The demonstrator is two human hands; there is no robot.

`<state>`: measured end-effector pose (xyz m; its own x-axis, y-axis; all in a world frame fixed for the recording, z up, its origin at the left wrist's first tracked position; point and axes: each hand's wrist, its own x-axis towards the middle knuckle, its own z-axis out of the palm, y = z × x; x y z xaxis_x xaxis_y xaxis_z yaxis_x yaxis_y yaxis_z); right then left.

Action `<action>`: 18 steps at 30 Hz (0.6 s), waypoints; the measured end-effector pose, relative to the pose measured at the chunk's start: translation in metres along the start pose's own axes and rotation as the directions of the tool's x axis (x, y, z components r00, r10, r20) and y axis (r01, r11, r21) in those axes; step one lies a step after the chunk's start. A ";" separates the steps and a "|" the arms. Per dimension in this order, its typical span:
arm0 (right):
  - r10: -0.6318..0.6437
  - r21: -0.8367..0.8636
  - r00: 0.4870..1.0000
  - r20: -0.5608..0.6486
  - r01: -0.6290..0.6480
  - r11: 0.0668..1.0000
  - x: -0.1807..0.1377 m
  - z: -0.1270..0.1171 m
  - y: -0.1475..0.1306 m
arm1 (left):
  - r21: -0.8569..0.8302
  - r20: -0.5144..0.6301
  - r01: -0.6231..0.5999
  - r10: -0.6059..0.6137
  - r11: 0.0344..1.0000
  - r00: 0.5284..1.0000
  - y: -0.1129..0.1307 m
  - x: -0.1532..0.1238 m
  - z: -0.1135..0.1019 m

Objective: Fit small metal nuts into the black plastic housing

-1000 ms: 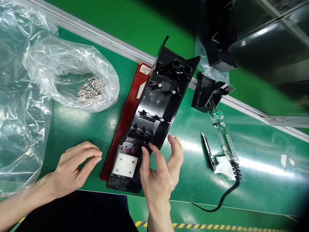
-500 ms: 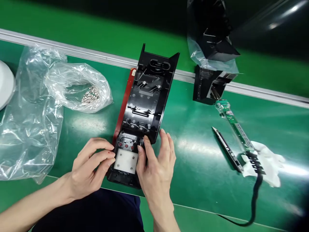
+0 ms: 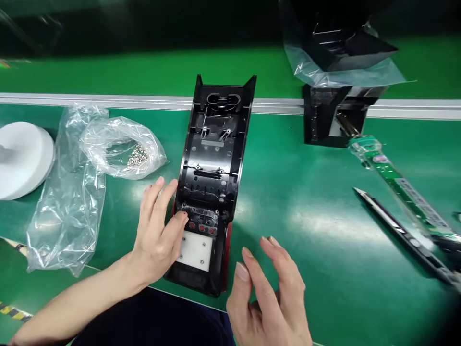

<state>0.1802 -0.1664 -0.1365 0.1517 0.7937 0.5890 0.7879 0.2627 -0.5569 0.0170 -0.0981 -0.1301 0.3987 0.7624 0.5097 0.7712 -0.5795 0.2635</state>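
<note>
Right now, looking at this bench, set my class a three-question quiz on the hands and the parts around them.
1. True or false: the left hand rests on the long black plastic housing.
2. Which lies nearest that housing's left side? A) clear plastic bag of small silver nuts B) white round disc C) green-handled tool
3. Fill in: the right hand hovers open above the green ____.

Key: 1 true; 2 A; 3 mat.
</note>
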 end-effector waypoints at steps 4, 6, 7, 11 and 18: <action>0.025 0.035 0.999 0.020 -0.026 0.999 -0.012 0.004 0.007 | 0.108 0.020 0.026 -0.028 0.994 0.999 0.003 0.008 0.010; 0.037 0.058 0.999 0.031 -0.038 0.998 -0.014 0.007 0.008 | 0.153 0.020 0.005 -0.008 0.988 1.000 0.003 0.013 0.013; 0.041 0.067 0.999 0.033 -0.043 0.997 -0.014 0.008 0.009 | 0.174 0.023 -0.003 -0.001 0.985 1.000 0.004 0.016 0.014; 0.039 0.086 0.999 0.032 -0.042 0.995 -0.013 0.010 0.010 | 0.252 0.038 -0.012 0.002 0.968 0.999 0.005 0.020 0.016; 0.050 0.100 0.998 0.031 -0.053 0.994 -0.015 0.000 0.014 | 0.200 0.026 -0.014 0.009 0.980 1.000 0.008 0.008 0.008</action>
<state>0.1887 -0.1749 -0.1536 0.1719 0.8227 0.5419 0.7152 0.2740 -0.6429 0.0304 -0.0939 -0.1302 0.4180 0.7643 0.4909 0.8494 -0.5205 0.0870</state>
